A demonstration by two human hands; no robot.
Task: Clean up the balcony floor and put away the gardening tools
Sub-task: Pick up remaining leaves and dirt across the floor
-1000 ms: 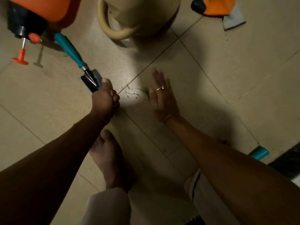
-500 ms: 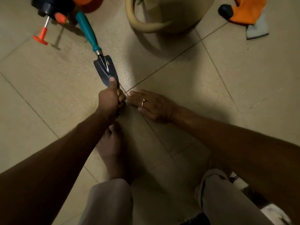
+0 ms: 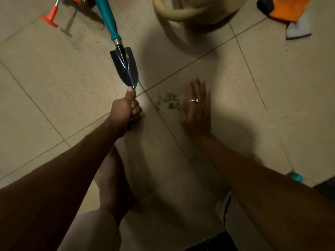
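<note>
On trowel [image 3: 125, 67], perhaps, curled left hand [image 3: 124, 109]

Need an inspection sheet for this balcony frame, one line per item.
Surface: beige tiled floor, dimly lit.
Job's things: trowel, blade tip toward the person; green debris on a tile.
Clutter: orange fabric item; beige container; orange plunger; teal object, mostly hidden.
Grippers: left hand grips the trowel's blade tip; right hand flat, fingers straight, beside the debris.
Cables: nothing seen.
Surroundings: bare foot.
</note>
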